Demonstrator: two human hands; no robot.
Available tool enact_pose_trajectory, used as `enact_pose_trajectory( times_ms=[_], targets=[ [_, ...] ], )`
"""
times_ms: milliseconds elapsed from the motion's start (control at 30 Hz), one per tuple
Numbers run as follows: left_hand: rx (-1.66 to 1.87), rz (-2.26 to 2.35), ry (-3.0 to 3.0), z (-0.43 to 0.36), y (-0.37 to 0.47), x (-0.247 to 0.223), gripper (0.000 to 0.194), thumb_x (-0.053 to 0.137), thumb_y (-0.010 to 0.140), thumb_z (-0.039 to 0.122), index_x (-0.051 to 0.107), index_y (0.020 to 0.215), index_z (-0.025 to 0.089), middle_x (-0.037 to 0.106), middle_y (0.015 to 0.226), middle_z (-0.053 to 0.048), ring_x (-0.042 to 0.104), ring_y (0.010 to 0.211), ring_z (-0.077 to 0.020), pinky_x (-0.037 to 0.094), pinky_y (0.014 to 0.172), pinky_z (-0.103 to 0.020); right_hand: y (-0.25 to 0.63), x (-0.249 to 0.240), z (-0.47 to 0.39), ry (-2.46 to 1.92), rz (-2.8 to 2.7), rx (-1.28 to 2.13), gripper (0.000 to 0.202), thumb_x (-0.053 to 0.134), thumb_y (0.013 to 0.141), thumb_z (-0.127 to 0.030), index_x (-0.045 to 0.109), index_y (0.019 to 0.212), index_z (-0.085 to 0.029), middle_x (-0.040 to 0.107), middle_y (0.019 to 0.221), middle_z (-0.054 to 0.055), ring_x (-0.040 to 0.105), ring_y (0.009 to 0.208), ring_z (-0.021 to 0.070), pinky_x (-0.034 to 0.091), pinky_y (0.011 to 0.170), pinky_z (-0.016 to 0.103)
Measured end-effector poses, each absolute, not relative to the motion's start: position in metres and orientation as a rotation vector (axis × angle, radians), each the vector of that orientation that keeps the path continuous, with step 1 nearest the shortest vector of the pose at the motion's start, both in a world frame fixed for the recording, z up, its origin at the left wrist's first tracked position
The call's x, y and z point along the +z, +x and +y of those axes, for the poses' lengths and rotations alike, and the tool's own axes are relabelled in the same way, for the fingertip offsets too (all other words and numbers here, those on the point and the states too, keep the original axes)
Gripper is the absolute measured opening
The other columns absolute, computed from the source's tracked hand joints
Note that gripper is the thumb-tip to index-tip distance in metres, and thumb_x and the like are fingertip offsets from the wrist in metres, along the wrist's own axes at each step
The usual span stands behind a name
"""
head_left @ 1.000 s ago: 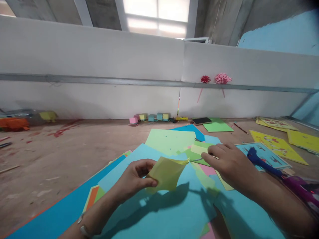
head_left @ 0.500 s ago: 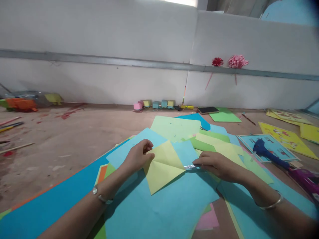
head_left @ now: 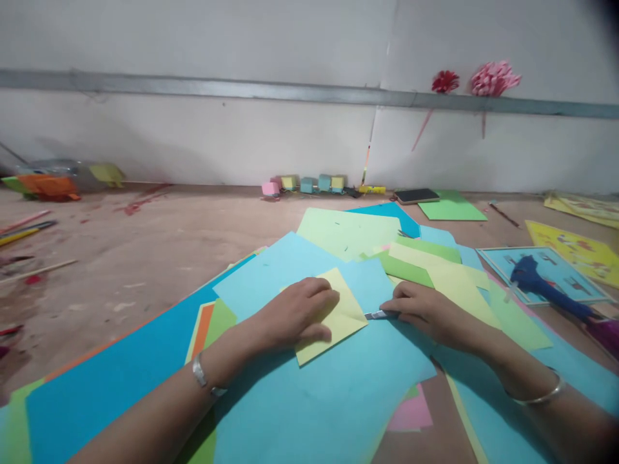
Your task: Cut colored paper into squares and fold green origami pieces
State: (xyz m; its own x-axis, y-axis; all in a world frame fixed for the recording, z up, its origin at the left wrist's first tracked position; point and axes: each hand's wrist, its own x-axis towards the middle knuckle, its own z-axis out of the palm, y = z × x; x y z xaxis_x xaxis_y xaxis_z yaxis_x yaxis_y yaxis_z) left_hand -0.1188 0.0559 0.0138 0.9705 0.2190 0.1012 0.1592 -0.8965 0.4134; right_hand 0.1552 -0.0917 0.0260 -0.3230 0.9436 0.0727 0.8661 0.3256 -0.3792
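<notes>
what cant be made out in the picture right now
Head view:
Yellow paper: left part hidden under the left hand.
Thin grey strip: right end hidden by the right hand.
Blue-and-purple tool: purple end cut off by the right edge.
Blue card: markings too blurred to tell.
</notes>
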Motion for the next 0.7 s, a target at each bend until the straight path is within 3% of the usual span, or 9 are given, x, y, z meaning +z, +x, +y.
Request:
enact_pose_trajectory(
  times_ms=[67, 100, 233, 367, 700],
  targets=[
    [0.16, 0.26, 2.761, 0.052, -0.119, 0.011, 0.07, 0.057, 0.084, 0.066, 0.052, 0.136, 0.019, 0.056, 0.132, -0.018, 0.051, 0.12, -0.0347, 0.044, 0.099, -0.046, 0.158, 0.024, -0.092, -1.628, -2.31, 0.386, 0.034, 0.045, 0.09, -0.006, 0.069, 0.109, -0.021, 0.057, 0.089, 0.005, 0.056, 0.079, 0.0154, 0.044, 0.067, 0.026],
    [0.133, 0.257, 2.78, 0.05, -0.119, 0.01, 0.073, 0.054, 0.085, 0.068, 0.048, 0.141, 0.021, 0.049, 0.142, -0.018, 0.044, 0.13, -0.0366, 0.038, 0.106, -0.049, 0.159, 0.023, -0.092, -1.626, -2.307, 0.389, 0.033, 0.045, 0.091, -0.007, 0.07, 0.108, -0.02, 0.058, 0.089, 0.005, 0.056, 0.079, 0.0153, 0.044, 0.068, 0.026],
    [-0.02, 0.262, 2.777, 0.045, -0.122, 0.005, 0.057, 0.038, 0.098, 0.056, 0.038, 0.15, 0.031, 0.017, 0.163, -0.007, 0.013, 0.15, -0.0334, 0.013, 0.119, -0.054, 0.163, 0.016, -0.091, -1.568, -2.301, 0.371, 0.03, 0.045, 0.094, -0.011, 0.07, 0.106, -0.02, 0.06, 0.09, 0.006, 0.056, 0.082, 0.0163, 0.045, 0.07, 0.028],
    [-0.069, 0.258, 2.751, 0.044, -0.122, 0.007, 0.054, 0.039, 0.1, 0.052, 0.033, 0.151, 0.036, 0.01, 0.163, -0.002, 0.011, 0.15, -0.0294, 0.006, 0.12, -0.053, 0.164, 0.009, -0.091, -1.518, -2.3, 0.369, 0.029, 0.046, 0.095, -0.013, 0.07, 0.11, -0.022, 0.058, 0.09, 0.006, 0.055, 0.082, 0.0159, 0.044, 0.07, 0.028],
    [-0.095, 0.268, 2.747, 0.044, -0.121, 0.009, 0.054, 0.039, 0.1, 0.051, 0.032, 0.151, 0.036, 0.01, 0.163, -0.003, 0.011, 0.15, -0.0307, 0.002, 0.119, -0.056, 0.159, 0.008, -0.092, -1.419, -2.322, 0.261, 0.034, 0.042, 0.1, -0.02, 0.07, 0.117, -0.03, 0.055, 0.083, 0.003, 0.05, 0.075, 0.0147, 0.042, 0.068, 0.026]
  ],
)
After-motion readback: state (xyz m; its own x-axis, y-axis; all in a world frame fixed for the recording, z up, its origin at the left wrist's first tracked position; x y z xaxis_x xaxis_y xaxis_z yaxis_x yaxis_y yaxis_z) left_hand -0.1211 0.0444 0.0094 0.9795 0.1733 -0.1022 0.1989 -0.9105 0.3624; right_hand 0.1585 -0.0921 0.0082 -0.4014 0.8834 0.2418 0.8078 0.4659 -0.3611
